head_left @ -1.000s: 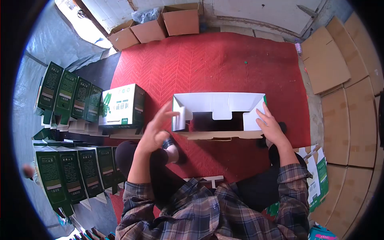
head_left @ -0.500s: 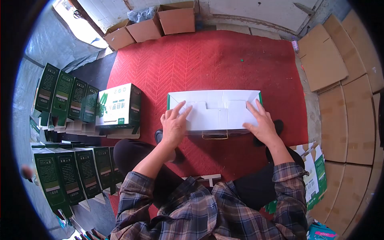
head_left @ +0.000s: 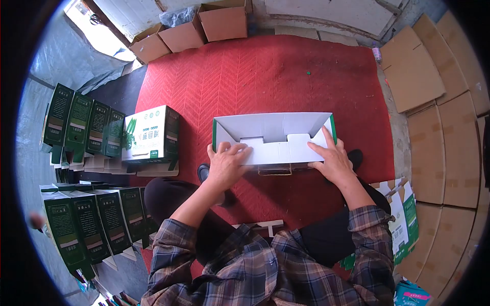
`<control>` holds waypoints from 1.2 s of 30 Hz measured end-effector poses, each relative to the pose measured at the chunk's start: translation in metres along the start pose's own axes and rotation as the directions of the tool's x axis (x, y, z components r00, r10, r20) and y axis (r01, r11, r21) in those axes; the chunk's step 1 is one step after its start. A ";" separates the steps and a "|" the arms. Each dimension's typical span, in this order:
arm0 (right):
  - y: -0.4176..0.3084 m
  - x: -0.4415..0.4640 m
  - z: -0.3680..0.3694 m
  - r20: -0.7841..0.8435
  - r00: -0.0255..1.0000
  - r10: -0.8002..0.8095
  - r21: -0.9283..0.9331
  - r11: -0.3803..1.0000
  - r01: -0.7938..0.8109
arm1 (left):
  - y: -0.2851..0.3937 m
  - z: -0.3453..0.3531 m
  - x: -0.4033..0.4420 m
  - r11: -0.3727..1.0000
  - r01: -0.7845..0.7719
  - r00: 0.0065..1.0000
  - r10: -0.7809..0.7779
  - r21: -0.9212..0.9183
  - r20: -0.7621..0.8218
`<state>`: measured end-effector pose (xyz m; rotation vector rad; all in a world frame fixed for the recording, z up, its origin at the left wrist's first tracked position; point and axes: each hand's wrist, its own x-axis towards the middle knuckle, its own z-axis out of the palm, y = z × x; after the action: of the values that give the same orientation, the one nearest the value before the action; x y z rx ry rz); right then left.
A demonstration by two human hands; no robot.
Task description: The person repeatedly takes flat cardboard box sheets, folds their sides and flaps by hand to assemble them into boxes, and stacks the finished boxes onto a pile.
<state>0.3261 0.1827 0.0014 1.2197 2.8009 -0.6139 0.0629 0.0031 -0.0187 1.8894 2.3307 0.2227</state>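
White-lined box (head_left: 278, 122) centre of scene, above the red mat (head_left: 255, 86), btwn the person's knees & just beyond; top side open, white inner faces showing, green edge strips at left & right ends; near flap (head_left: 278, 153) angled inward, notched flap edges deeper inside, thin tan loop (head_left: 274, 171) along near side.

Left hand (head_left: 224, 166) clamped on box's near left corner, bent fingers over the near flap, one at the outer left edge; right hand (head_left: 335, 159) clamped on near right corner, fingers spread, some on the flap, some round the outer right side; hands well apart from each other, both touching the same box.

Left of it, w/ a gap, a printed box (head_left: 145, 133), white top w/ green veg. picture, dark green side facing right; further left, far row (head_left: 84, 122) of dark green boxes standing side by side; near row (head_left: 97, 224) of similar boxes, near left, approx. parallel.

Far left: open brown cartons (head_left: 223, 23), one w/ clear plastic (head_left: 177, 17) in it; right: brown cardboard (head_left: 423, 153) in stacks; near right: white-&-green cartons (head_left: 406, 222) beside person's leg; teal-&-pink packet (head_left: 412, 295) at near right edge; small green disc (head_left: 308, 73) on far part of mat.
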 end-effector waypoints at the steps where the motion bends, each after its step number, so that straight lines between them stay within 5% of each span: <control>1: 0.000 0.000 0.000 0.001 1.000 0.001 0.001 1.000 -0.001 | 0.001 -0.001 0.000 1.000 0.006 1.000 -0.006 -0.009 0.012; 12: -0.002 -0.002 -0.009 0.002 1.000 -0.004 0.011 1.000 0.004 | 0.000 -0.010 -0.001 0.999 -0.013 1.000 0.011 -0.051 -0.029; 14: 0.001 -0.003 -0.013 -0.094 0.994 0.057 0.222 0.974 -0.035 | -0.004 -0.013 -0.003 0.994 -0.030 0.997 0.022 -0.101 -0.070; 18: 0.044 0.012 0.001 -0.343 0.927 0.153 0.514 0.856 0.049 | -0.028 0.003 -0.006 0.923 -0.001 0.864 -0.193 -0.385 -0.465; 19: 0.043 0.013 -0.012 -0.055 0.914 0.402 0.727 0.643 -0.239 | -0.040 0.007 -0.004 0.793 0.085 0.824 -0.396 -0.604 -0.405; 20: 0.043 0.012 -0.020 0.280 0.794 0.539 0.798 0.329 -0.504 | -0.052 0.013 -0.004 0.604 0.151 0.766 -0.572 -0.783 -0.293; 21: 0.046 0.011 -0.017 0.280 0.794 0.540 0.798 0.329 -0.505 | -0.058 0.017 -0.006 0.603 0.151 0.767 -0.572 -0.783 -0.292; 23: 0.061 0.016 0.003 0.403 0.782 0.476 0.676 0.421 -0.605 | -0.065 0.019 -0.008 0.038 0.292 0.640 -0.750 -0.956 0.165; 24: 0.055 0.019 0.007 0.470 0.736 0.487 0.625 0.405 -0.667 | -0.061 0.015 -0.008 0.040 0.288 0.638 -0.753 -0.957 0.161; 26: 0.049 0.015 0.008 0.555 0.664 0.501 0.652 0.233 -0.721 | -0.051 0.008 -0.008 -0.327 0.580 0.516 -0.561 -0.746 0.648; 27: 0.044 0.012 0.001 0.551 0.667 0.502 0.657 0.232 -0.717 | -0.054 0.009 -0.007 -0.343 0.618 0.493 -0.531 -0.707 0.689; 30: 0.041 0.006 -0.007 0.502 0.702 0.505 0.700 0.239 -0.673 | -0.065 0.011 -0.010 -0.403 0.521 0.647 -0.388 -0.752 0.656; 32: 0.051 0.003 -0.008 0.335 0.842 0.422 0.837 0.276 -0.472 | -0.070 0.013 -0.010 -0.427 0.475 0.665 -0.398 -0.769 0.632; 34: 0.059 0.000 -0.010 0.242 0.911 0.334 0.933 0.178 -0.313 | -0.065 -0.002 -0.011 -0.339 0.102 0.862 -0.438 -0.935 0.253; 35: 0.066 -0.001 -0.012 0.126 0.959 0.255 0.987 0.064 -0.147 | -0.061 -0.015 -0.012 -0.383 0.031 0.848 -0.478 -0.923 0.227; 36: 0.078 -0.002 -0.008 0.124 0.959 0.255 0.987 0.065 -0.145 | -0.083 0.000 -0.020 -0.321 -0.026 0.870 -0.474 -0.947 0.136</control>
<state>0.3842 0.2325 -0.0178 1.6194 1.7889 -2.7701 -0.0124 -0.0334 -0.0345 0.3334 1.2782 1.8436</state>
